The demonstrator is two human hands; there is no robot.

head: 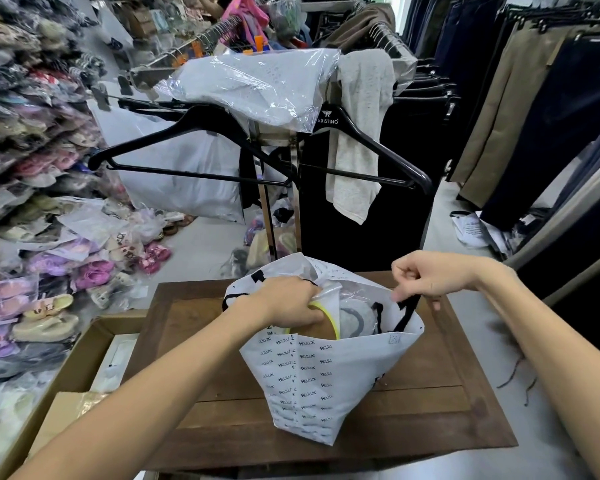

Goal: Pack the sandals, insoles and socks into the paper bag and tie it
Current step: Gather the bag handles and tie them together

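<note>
Standing open on the wooden table (194,424), the paper bag (312,382) takes the left hand (288,301), curled round a yellow-edged insole (321,320); right hand (430,275) pinches the black ribbon handle (407,313).

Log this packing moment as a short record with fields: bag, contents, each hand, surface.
bag: white printed paper bag, mouth open, standing on the table
contents: yellow-edged brown item and grey item in clear plastic; what they are cannot be told
left hand: left hand reaching into the bag mouth, gripping the yellow-edged item
right hand: right hand pinching the bag's black handle at the rim
surface: dark wooden table
tied: not yet
</note>
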